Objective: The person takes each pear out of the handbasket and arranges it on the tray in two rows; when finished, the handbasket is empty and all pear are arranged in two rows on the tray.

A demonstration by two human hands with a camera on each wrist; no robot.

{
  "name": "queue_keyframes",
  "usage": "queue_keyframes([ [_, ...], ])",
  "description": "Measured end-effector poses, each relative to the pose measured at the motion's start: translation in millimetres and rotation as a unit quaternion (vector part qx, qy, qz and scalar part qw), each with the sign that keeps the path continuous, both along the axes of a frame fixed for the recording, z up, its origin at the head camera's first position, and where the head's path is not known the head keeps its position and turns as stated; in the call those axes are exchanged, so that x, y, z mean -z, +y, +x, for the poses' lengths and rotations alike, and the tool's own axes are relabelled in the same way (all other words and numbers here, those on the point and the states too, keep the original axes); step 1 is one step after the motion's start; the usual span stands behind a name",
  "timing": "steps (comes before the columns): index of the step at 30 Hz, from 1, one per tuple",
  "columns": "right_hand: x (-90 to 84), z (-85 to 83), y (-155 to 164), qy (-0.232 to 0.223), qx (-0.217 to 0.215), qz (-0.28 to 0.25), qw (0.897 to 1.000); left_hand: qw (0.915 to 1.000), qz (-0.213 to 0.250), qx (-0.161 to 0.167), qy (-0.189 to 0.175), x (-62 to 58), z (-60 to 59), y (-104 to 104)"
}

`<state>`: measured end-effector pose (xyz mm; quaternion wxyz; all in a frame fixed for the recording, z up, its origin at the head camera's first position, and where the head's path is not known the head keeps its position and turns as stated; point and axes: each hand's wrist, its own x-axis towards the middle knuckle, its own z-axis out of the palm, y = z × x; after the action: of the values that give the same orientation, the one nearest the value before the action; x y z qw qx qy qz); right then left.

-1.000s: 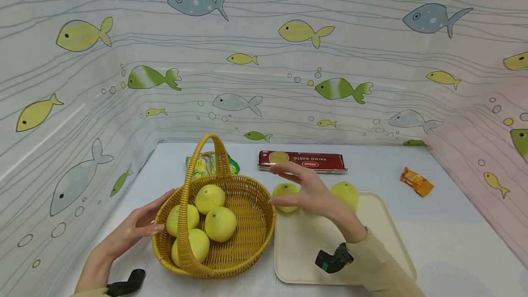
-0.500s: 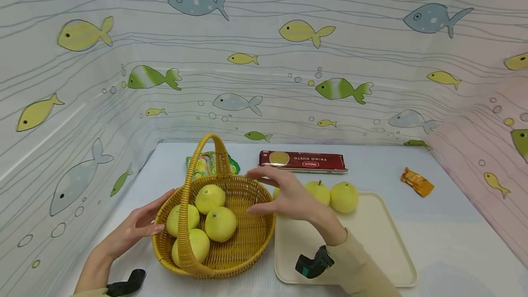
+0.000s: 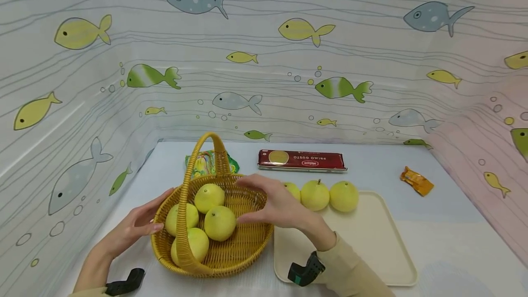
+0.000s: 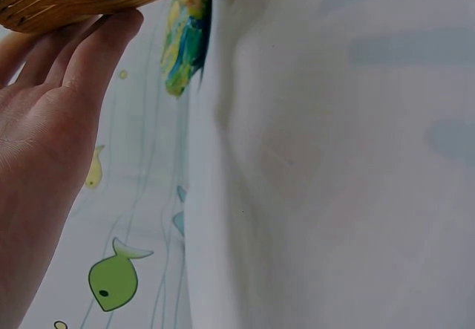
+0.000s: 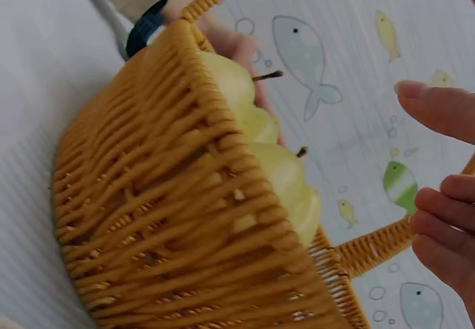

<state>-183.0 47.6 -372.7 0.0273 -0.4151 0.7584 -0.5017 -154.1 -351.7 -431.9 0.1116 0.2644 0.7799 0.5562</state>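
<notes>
Nearest to me, my left hand (image 3: 136,228) lies with relaxed fingers flat against the outer left wall of the woven yellow wicker basket with an arched handle (image 3: 247,246); the left wrist view shows the fingertips (image 4: 104,36) touching the weave from below, grip released, steadying only.

My right hand (image 3: 276,207) hovers over the basket's right rim, fingers loosely spread, holding nothing; the right wrist view shows bare fingertips (image 5: 441,110) beside the handle, grip released.

Inside the basket: four pale yellow round pears (image 3: 219,222), bunched toward the left half, touching one another.

Just right of the basket, touching its side: a cream rectangular plastic tray (image 3: 371,246). On its far edge stand three more yellow pears in a row (image 3: 315,195), the leftmost partly hidden behind my right hand.

My judgement: three moved out, four left in the basket, so a little under halfway; the hand is placed for another pick.

Obstructions: the basket handle arches over the fruit, so my judgement is that a reach must pass to one side of it.

Farther back on the white desk (image 3: 433,223): a green printed snack packet (image 3: 208,163) behind the basket, a long dark red pasta box (image 3: 302,160), an orange wrapper (image 3: 416,181) well apart at right.
</notes>
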Motion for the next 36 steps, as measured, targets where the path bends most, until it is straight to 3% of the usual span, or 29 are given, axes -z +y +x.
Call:
queue_keyframes([
  [18,20.5,13.8,-33,0.023,0.002,0.040,0.999,0.9996,0.018,0.021,0.000,-1.8,2.1,0],
  [26,36.2,12.1,-40,0.056,0.032,0.074,0.995,0.9993,0.027,0.027,0.006,-1.9,1.2,2],
  [36,36.3,12.2,-40,0.068,0.035,0.134,0.988,0.9997,0.016,0.017,0.001,-2.1,1.5,2],
])
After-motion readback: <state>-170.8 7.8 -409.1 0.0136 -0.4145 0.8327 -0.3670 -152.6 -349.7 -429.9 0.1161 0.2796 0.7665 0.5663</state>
